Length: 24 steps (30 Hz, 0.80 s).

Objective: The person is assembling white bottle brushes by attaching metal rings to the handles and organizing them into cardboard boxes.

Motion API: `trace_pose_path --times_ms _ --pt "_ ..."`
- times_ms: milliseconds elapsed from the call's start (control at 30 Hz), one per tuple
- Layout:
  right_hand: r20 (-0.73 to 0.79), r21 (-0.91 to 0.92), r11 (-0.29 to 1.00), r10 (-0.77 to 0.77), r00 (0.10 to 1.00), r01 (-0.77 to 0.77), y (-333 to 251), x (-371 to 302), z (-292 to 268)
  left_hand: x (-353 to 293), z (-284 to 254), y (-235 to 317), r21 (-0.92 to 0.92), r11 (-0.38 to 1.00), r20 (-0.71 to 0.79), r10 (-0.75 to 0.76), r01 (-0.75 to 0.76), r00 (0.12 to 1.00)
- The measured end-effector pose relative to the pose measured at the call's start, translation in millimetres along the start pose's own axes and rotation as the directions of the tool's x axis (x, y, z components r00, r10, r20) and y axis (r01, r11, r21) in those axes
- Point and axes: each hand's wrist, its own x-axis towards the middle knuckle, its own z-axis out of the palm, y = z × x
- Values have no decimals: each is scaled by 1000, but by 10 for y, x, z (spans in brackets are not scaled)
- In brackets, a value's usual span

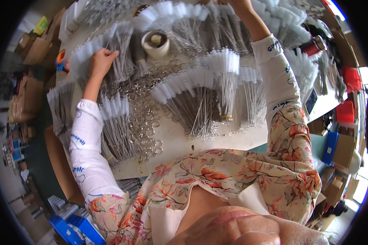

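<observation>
My left hand is at the far left of the table, its fingers bent together over bundles of wire-handled brushes with white bristles. Whatever sits between its fingertips is too small to make out. Stretched to the far edge of the view, my right hand is cut off and its fingers are hidden, close to more white-bristled brushes. In front of me a fan of brushes lies with its wire ends toward me. One banded bundle rests on top, bristles pointing away. Loose metal rings are strewn left of the fan.
A white roll stands among the brushes on the white table. Orange-handled scissors are at the left edge, a dark red spool at the far right. Cardboard boxes and blue bins surround the table.
</observation>
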Motion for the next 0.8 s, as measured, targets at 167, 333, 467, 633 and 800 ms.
trace_pose_path --times_ms 167,333,467,633,800 --pt "237 -650 756 111 965 73 857 -245 -493 79 80 9 -191 977 29 -94 98 995" --pt "186 -803 596 220 958 19 776 -380 -212 29 9 -112 -317 933 68 -159 173 985" --pt "172 -876 482 277 945 19 859 -430 -187 -21 -44 -26 -275 944 108 -158 182 981" --pt "130 -786 602 380 916 -138 1023 -321 -402 -109 -292 348 -172 965 46 -191 196 981" --pt "13 -336 903 289 957 -268 770 -270 -410 -225 -683 253 -570 813 -22 -163 122 986"
